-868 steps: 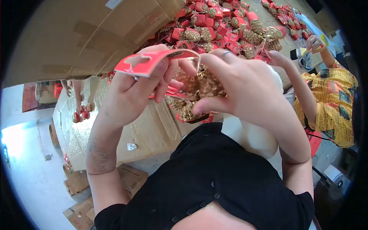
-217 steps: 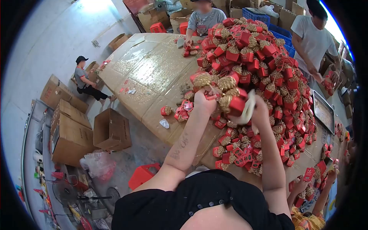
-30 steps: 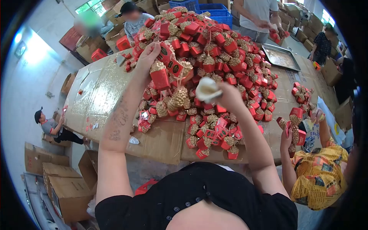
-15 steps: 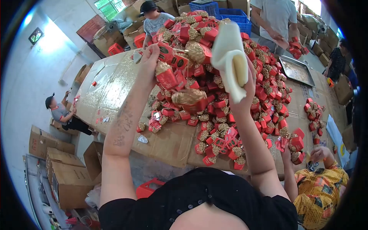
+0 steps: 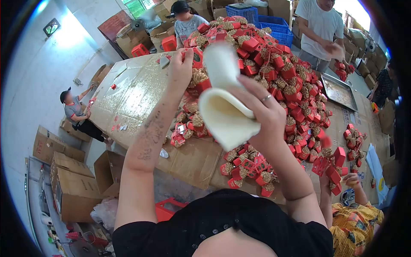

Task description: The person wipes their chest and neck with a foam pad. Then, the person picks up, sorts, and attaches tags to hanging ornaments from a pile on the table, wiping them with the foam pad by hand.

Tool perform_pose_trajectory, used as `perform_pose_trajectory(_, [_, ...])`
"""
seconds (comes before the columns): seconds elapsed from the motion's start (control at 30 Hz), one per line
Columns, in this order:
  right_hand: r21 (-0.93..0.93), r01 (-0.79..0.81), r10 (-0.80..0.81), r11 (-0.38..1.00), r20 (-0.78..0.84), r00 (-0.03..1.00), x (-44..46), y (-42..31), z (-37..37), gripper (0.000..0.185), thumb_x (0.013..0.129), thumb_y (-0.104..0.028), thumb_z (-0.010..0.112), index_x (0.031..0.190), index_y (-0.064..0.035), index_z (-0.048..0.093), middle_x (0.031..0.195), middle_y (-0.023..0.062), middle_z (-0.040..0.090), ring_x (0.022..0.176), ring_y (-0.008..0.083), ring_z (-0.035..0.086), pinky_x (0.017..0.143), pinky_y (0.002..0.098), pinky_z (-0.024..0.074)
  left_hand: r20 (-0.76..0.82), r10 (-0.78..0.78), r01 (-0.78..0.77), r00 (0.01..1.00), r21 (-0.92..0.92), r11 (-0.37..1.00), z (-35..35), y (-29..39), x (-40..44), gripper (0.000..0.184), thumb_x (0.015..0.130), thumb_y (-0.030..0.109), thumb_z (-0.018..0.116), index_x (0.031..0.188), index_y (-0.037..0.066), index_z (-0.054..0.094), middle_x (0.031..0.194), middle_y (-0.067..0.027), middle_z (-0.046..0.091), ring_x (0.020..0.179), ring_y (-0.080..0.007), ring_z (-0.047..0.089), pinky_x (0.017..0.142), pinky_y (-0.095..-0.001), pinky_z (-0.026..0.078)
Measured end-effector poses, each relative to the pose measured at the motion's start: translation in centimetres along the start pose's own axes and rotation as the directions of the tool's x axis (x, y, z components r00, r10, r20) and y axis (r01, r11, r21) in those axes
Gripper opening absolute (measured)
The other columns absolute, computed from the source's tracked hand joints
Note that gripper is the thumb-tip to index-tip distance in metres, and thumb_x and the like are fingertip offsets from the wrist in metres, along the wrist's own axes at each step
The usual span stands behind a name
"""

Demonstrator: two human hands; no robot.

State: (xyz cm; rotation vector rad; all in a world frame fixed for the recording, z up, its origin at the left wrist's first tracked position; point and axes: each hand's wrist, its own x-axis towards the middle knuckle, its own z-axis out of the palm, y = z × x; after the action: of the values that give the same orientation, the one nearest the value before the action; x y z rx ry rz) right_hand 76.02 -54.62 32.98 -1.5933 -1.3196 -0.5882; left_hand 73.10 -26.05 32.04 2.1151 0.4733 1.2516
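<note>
My left hand (image 5: 181, 69) is raised at the near left side of a big heap of red-and-gold hanging ornaments (image 5: 282, 85). Its fingers are closed on a red ornament (image 5: 197, 58), and others hang just below it. My right hand (image 5: 265, 109) grips a folded, cream-white sheet (image 5: 227, 122), soft and thick like foam. The sheet is blurred by motion and passes in front of the ornaments beside my left hand. It hides part of the bunch there.
Cardboard (image 5: 192, 160) covers the table. A metal tray (image 5: 339, 92) lies at the right. Beyond the heap stand two co-workers and blue crates (image 5: 274, 30). A person in a yellow patterned top (image 5: 357, 227) handles ornaments at the near right. Cartons (image 5: 79, 188) stand at the left.
My right hand has swung the white sheet leftward and down, closer to my left hand. My left hand has shifted slightly right, still holding the red ornament. The view has tilted a little.
</note>
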Motion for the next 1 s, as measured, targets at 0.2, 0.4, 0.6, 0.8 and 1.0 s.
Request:
perform_pose_trajectory(0.2, [0.033,-0.053,0.025,0.998,0.559,0.829,-4.3,3.1,5.4,0.037,0.067,-0.015,0.071,0.104,-0.0158,0.067,0.109,0.0054,0.065,0.094,0.0275,0.065,0.078,0.0407,0.0538,0.098,-0.237,0.256,0.967,-0.431,0.865,-0.8,-0.2,0.0,0.037,0.097,0.034,0.056,0.108,-0.001,0.061,0.089,-0.0054,0.063,0.082,-0.0111,0.056,0.077,-0.0281,0.045])
perform_pose_trajectory(0.4, [0.527,-0.293,0.347,0.798,-0.005,0.938,-1.0,-0.9,2.3,0.032,0.082,-0.019,0.069,0.109,-0.0009,0.065,0.106,0.0132,0.066,0.095,0.0221,0.066,0.082,0.0346,0.0527,0.081,-0.250,0.263,0.965,-0.356,0.897,-1.6,0.6,-0.5,0.037,0.098,0.033,0.054,0.111,-0.001,0.059,0.096,-0.0062,0.063,0.088,-0.0111,0.055,0.081,-0.0276,0.044])
perform_pose_trajectory(0.6, [-0.037,0.065,-0.050,0.997,0.330,0.943,-4.4,4.3,5.1,0.034,0.068,-0.010,0.068,0.101,-0.0138,0.069,0.113,0.0042,0.064,0.097,0.0271,0.062,0.084,0.0408,0.0468,0.137,-0.365,0.379,0.921,-0.536,0.755,-1.0,0.7,-0.8,0.036,0.099,0.033,0.052,0.114,0.000,0.057,0.099,-0.0083,0.064,0.090,-0.0144,0.058,0.083,-0.0306,0.046])
perform_pose_trajectory(0.8, [-0.274,0.281,-0.314,0.920,-0.086,0.945,-2.7,1.8,3.4,0.036,0.066,-0.021,0.070,0.101,-0.0160,0.067,0.127,0.0051,0.058,0.106,0.0271,0.058,0.083,0.0428,0.0440,0.331,-0.348,0.459,0.877,-0.791,0.405,1.7,-5.6,-1.8,0.032,0.099,0.030,0.051,0.115,0.003,0.057,0.100,-0.0071,0.064,0.090,-0.0177,0.060,0.085,-0.0333,0.048])
perform_pose_trajectory(1.0, [0.030,-0.083,0.044,0.996,0.647,0.762,-8.4,6.6,3.6,0.035,0.069,-0.008,0.072,0.103,-0.0157,0.069,0.118,0.0038,0.063,0.113,0.0277,0.058,0.093,0.0387,0.0460,0.455,-0.524,0.675,0.720,-0.637,0.373,-0.8,-1.0,-0.5,0.030,0.098,0.036,0.050,0.100,0.008,0.060,0.083,-0.0060,0.062,0.078,-0.0187,0.063,0.074,-0.0375,0.053])
